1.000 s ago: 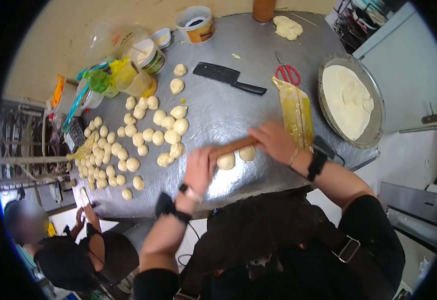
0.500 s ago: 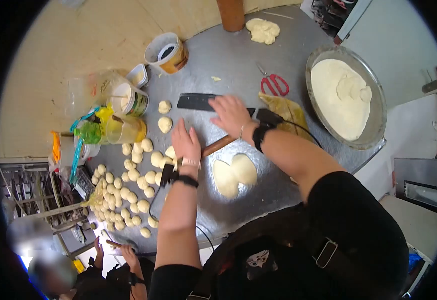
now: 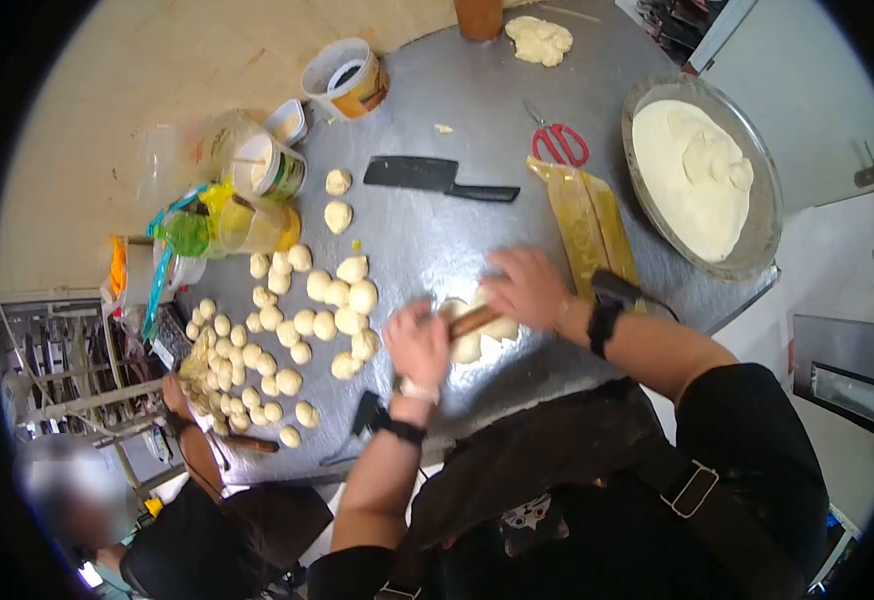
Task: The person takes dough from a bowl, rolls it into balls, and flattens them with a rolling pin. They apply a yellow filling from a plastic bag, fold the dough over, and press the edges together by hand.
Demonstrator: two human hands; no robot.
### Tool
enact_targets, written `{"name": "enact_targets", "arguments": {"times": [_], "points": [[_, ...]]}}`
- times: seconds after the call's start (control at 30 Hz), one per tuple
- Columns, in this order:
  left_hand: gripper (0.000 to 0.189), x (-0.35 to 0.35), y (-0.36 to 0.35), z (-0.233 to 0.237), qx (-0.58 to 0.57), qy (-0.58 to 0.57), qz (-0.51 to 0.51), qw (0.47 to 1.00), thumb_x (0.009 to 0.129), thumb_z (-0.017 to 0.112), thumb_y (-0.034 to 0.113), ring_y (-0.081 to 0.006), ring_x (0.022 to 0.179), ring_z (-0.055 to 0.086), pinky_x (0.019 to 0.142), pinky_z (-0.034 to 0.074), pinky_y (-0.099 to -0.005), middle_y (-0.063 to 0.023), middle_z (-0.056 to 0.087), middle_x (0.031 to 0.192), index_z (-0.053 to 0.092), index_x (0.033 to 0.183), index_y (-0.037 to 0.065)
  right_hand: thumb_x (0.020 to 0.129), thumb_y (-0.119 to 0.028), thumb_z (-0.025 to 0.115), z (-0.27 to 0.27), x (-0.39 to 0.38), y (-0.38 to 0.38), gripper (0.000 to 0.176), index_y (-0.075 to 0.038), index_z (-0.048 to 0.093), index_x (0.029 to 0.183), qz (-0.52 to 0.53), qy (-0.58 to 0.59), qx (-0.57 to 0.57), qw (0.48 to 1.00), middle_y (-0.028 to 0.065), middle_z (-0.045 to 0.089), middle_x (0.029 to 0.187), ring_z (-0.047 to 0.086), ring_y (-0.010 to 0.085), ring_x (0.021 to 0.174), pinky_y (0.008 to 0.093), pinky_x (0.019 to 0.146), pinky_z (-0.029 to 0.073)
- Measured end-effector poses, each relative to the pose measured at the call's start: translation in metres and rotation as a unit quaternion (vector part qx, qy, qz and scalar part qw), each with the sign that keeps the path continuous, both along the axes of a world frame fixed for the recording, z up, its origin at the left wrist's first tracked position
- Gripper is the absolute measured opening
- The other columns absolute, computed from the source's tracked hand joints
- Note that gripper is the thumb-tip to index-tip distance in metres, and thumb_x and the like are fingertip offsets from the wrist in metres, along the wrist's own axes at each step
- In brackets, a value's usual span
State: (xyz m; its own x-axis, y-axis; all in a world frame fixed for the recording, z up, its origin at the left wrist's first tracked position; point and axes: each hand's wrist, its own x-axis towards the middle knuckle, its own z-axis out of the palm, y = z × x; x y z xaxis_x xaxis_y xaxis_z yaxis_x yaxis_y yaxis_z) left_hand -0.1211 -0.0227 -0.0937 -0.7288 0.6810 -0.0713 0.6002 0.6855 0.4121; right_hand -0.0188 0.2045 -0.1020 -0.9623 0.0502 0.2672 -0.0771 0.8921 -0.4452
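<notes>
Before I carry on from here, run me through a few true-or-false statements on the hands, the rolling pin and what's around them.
1. The left hand and right hand are both at the rolling pin. True.
2. The cleaver is standing inside a tub. False: it lies flat on the table.
3. Flattened dough shows on both sides of the rolling pin. True.
4. The large round bowl holds dark liquid. False: it holds pale powder.
5. The scissors have red handles. True.
</notes>
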Motion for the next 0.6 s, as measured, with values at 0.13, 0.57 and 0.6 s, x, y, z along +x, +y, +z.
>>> {"name": "enact_targets", "arguments": {"times": [0.13, 0.57, 0.6], "points": [[0.073, -0.002, 0.022, -0.028, -0.028, 0.151, 0.055, 0.987, 0.087, 0.055, 0.045, -0.0444, 0.136, 0.027, 0.111, 0.018, -0.0559, -0.0233, 0.031, 0.148, 0.038, 0.141, -0.002, 0.088, -0.042, 0.056, -0.017, -0.024, -0.007, 0.059, -0.010, 0.047, 0.136, -0.143, -0.016, 0.083, 0.986, 0.0174, 0.042, 0.139, 0.036, 0.0365, 0.131, 0.0520, 0.106, 0.028], [0.076, 0.153, -0.060, -0.020, -0.009, -0.028, -0.058, 0.998, 0.076, 0.073, 0.020, -0.0420, 0.130, 0.036, 0.106, 0.032, -0.0491, -0.0265, 0.029, 0.147, 0.037, 0.139, -0.002, 0.079, -0.031, 0.069, 0.002, 0.147, -0.053, 0.072, 0.004, 0.040, 0.136, 0.027, -0.180, -0.024, 0.983, 0.0182, 0.044, 0.136, 0.039, 0.0334, 0.130, 0.0440, 0.107, 0.034], [0.071, 0.152, -0.068, -0.019, -0.001, -0.077, -0.083, 0.994, 0.076, 0.072, 0.018, -0.0416, 0.128, 0.038, 0.105, 0.033, -0.0484, -0.0261, 0.032, 0.145, 0.040, 0.137, -0.001, 0.078, -0.027, 0.070, 0.003, 0.152, -0.045, 0.068, 0.003, 0.043, 0.133, 0.066, -0.225, -0.056, 0.970, 0.0174, 0.047, 0.130, 0.042, 0.0334, 0.125, 0.0428, 0.105, 0.036]]}}
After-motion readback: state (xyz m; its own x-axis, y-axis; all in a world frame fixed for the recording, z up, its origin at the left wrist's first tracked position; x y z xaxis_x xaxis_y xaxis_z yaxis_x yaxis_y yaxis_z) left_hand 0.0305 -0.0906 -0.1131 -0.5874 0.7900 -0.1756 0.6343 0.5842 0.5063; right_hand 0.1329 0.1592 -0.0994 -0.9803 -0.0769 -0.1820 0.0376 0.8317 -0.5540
